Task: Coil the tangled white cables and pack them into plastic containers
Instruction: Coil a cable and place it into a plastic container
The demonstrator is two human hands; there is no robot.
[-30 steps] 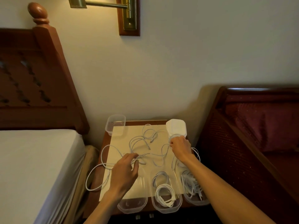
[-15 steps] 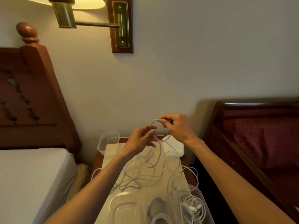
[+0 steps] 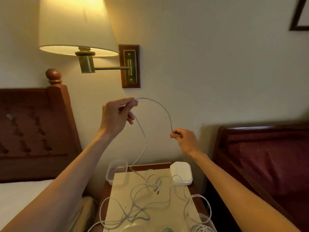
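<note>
Overhead, left hand (image 3: 117, 116) raised before wall, thumb and fingers pinched on white cable (image 3: 160, 106). Cable arched rightward to right hand (image 3: 184, 139), fingertips pinched on its end; other run dropped from left hand to tangled cables (image 3: 142, 205) lying on pale mat (image 3: 117, 198) of wooden nightstand (image 3: 147, 166). Clear plastic container (image 3: 117, 171) stood at mat's far-left corner, white lidded container (image 3: 181, 174) at far-right corner. Coiled cables (image 3: 202, 227) showed at frame's lower right edge.
</note>
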